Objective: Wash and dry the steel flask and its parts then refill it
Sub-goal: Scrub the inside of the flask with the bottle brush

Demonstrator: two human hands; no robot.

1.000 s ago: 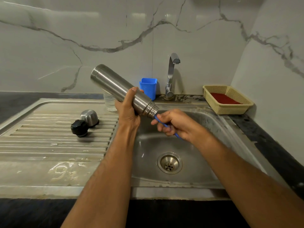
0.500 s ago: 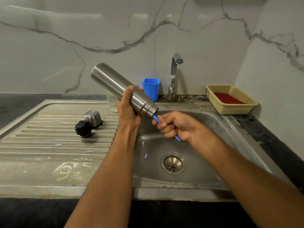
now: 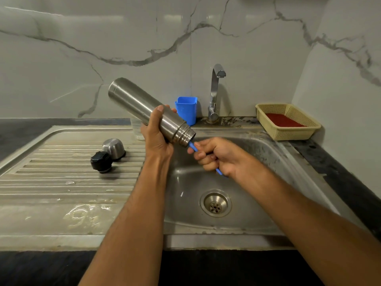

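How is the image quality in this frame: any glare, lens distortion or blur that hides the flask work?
Head view: wide-angle bending curves the counter edge and walls; soft glare patches sit on the marble backsplash and wet drainboard; the steel flask, left hand, right hand and blue brush handle are sharp, without motion blur; the brush head is hidden inside the flask.

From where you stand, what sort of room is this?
Most likely a home kitchen: a steel sink with a ribbed draining board, a tap above, and marble-look wall tiles.
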